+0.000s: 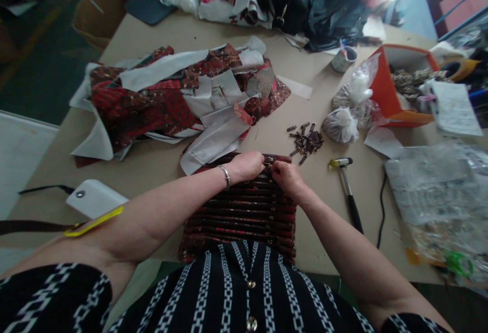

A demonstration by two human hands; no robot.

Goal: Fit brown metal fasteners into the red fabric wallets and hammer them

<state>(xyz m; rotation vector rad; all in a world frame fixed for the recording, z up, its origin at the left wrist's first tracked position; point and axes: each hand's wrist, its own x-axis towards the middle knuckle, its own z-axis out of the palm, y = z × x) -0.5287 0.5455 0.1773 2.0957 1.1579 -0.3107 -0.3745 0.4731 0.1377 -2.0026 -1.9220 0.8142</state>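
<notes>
A row of dark red patterned folded pieces (240,216) lies overlapped in front of my body, with small gold metal fittings along the right part. At the far end of the row, my left hand (247,166) is closed on one of these pieces. My right hand (287,178) is beside it, fingers pinched together at the same end; what they hold is hidden. Just beyond my right hand is a loose pile of small dark tabs (308,141) with metal ends. A hammer (349,195) with a yellow-tipped head and black handle lies to the right.
Red patterned cut pieces with white backing (171,99) are heaped at the far left. Near my left forearm is a white device (95,198) with a cable. Right of the tabs are knotted plastic bags (343,124), an orange box (385,89), a cup (343,59) and clear plastic packets (427,185).
</notes>
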